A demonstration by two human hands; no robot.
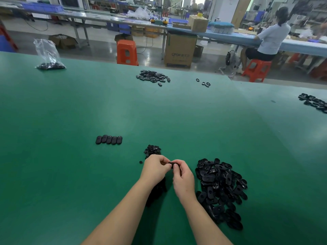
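Head view: both hands work just left of the big heap of black oval shells [221,191]. The left hand [155,167] and the right hand [183,177] have their fingers curled and pinch one small black part [172,164] between thumbs and fingertips, lifted off the green table [70,174]. The fingers hide most of the part, so I cannot tell whether two pieces are being pressed together.

By my judgement the job is at an early stage. A row of five pieces [109,139], laid side by side well left of the heap and a little farther out, is the only tidy output in sight, and the heap is large. A small pile of tiny parts [153,150] sits left of the heap, just past the knuckles. A dark cluster [157,191] left of the heap, under the left forearm, is too shaded to identify.

Bare mat stretches wide to the left of the heap and beyond it, with room to extend the row. Far beyond the heap, a distant pile [153,77] and a few loose rings [203,83] lie near the table's far edge. A plastic bag [49,55] stands at that edge, far to the heap's left. Another scatter [315,103] lies far to the heap's right. The heap sits just beside the right forearm, so a sweep to the right would likely knock shells loose.
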